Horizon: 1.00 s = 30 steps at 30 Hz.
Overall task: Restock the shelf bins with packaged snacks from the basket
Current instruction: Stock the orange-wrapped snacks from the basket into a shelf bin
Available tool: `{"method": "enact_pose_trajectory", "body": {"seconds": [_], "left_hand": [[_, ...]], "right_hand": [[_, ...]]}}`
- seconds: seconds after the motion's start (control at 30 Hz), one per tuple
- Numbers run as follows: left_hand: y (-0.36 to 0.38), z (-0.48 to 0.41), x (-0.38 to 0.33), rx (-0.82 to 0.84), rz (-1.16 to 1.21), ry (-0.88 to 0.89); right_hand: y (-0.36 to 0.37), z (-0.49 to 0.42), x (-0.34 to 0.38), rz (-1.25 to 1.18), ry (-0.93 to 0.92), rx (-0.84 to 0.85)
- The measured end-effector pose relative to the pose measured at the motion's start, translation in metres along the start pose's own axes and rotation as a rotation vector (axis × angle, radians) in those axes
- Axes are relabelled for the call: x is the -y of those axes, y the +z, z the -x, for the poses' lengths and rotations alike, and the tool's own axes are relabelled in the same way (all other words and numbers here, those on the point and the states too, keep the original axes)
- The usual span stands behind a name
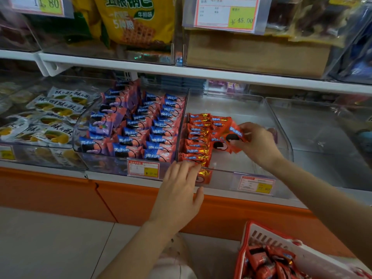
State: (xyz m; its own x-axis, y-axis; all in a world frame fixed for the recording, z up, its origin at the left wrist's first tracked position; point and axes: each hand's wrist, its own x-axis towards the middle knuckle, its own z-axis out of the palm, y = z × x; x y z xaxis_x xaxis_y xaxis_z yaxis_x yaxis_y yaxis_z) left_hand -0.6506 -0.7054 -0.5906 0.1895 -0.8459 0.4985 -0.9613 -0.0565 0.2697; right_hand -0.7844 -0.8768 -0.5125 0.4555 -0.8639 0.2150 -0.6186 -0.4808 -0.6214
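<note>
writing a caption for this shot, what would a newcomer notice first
The right hand pinching orange snack packs over the partly filled clear bin at centre right. The left hand rests on that bin's front edge, and the red basket of more packs sits at lower right.

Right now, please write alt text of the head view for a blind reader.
A person's right hand holds orange snack packs inside a clear shelf bin, beside a row of the same packs along its left wall. The left hand rests on the bin's front edge; a red basket with more packs stands lower right.
</note>
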Motion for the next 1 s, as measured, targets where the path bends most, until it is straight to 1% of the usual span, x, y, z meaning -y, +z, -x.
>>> {"method": "enact_pose_trajectory", "body": {"seconds": [0.13,0.2,0.27,0.4,0.6,0.7,0.83,1.0], "left_hand": [[0.003,0.001,0.002,0.001,-0.044,0.035],[0.004,0.002,0.002,0.003,-0.053,0.045],[0.004,0.002,0.002,0.002,-0.06,0.045],[0.003,0.002,0.001,0.013,-0.054,0.039],[0.006,0.002,0.002,0.001,-0.058,0.03],[0.007,0.002,0.002,-0.013,-0.054,0.037],[0.008,0.002,0.001,-0.014,-0.054,0.03],[0.009,0.002,0.002,-0.023,-0.057,0.034]], "right_hand": [[0.016,-0.024,-0.01,0.415,-0.014,0.228],[0.025,-0.031,-0.012,0.581,-0.017,0.275],[0.034,-0.037,-0.013,0.683,-0.05,0.302],[0.045,-0.042,-0.019,0.744,-0.096,0.344],[0.05,-0.046,-0.022,0.927,-0.223,0.25],[0.051,-0.05,-0.023,0.992,-0.3,0.247],[0.054,-0.051,-0.022,1.026,-0.313,0.29],[0.061,-0.052,-0.027,1.03,-0.358,0.305]]}}
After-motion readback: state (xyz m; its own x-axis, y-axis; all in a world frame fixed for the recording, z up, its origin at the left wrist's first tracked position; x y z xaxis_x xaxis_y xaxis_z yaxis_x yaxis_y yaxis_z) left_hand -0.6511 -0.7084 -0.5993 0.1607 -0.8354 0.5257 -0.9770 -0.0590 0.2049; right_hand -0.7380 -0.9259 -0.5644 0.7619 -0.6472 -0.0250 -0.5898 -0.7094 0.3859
